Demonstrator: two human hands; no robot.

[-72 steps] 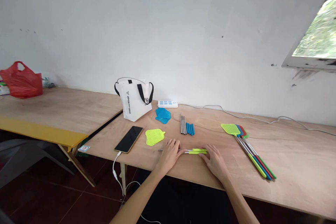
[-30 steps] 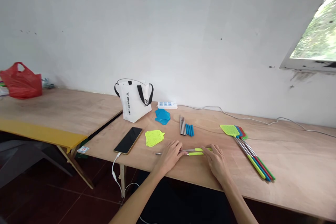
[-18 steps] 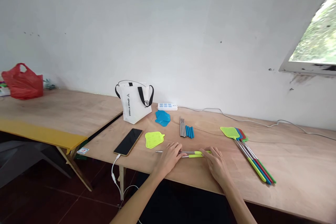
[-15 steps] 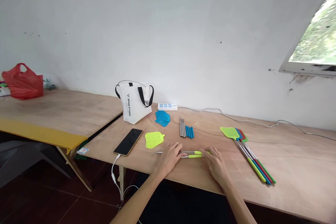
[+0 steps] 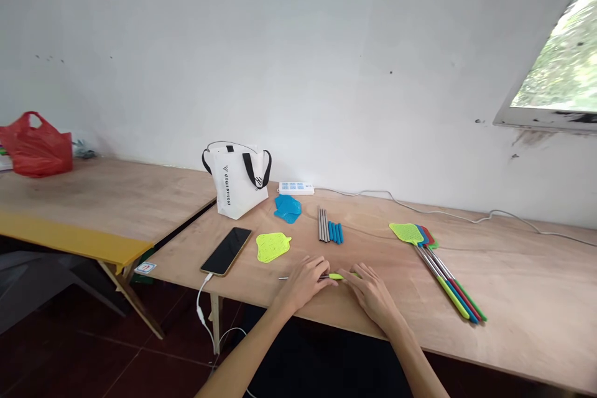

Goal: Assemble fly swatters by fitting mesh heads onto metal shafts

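Observation:
My left hand [image 5: 306, 281] and my right hand [image 5: 368, 292] lie close together near the front edge of the plywood table [image 5: 513, 317]. Between them runs a thin metal rod with a lime-green handle [image 5: 336, 276]. The left fingers are closed over the rod's metal part, whose tip sticks out to the left. The right fingers curl over the green handle and cover most of it. A loose lime-green swatter head [image 5: 272, 246] lies just left of the hands.
A phone [image 5: 226, 250] on a cable lies at the front left, a white tote bag [image 5: 237, 181] and a power strip [image 5: 296, 187] behind it. Blue swatter heads [image 5: 287, 207], metal rods with blue handles [image 5: 329, 232] and several assembled swatters [image 5: 438, 267] lie further back and right. A red bag [image 5: 36, 150] sits on the left table.
My right hand has slid left along the green handle toward my left hand, so less of the handle shows. The rod has shifted slightly nearer the table's front edge.

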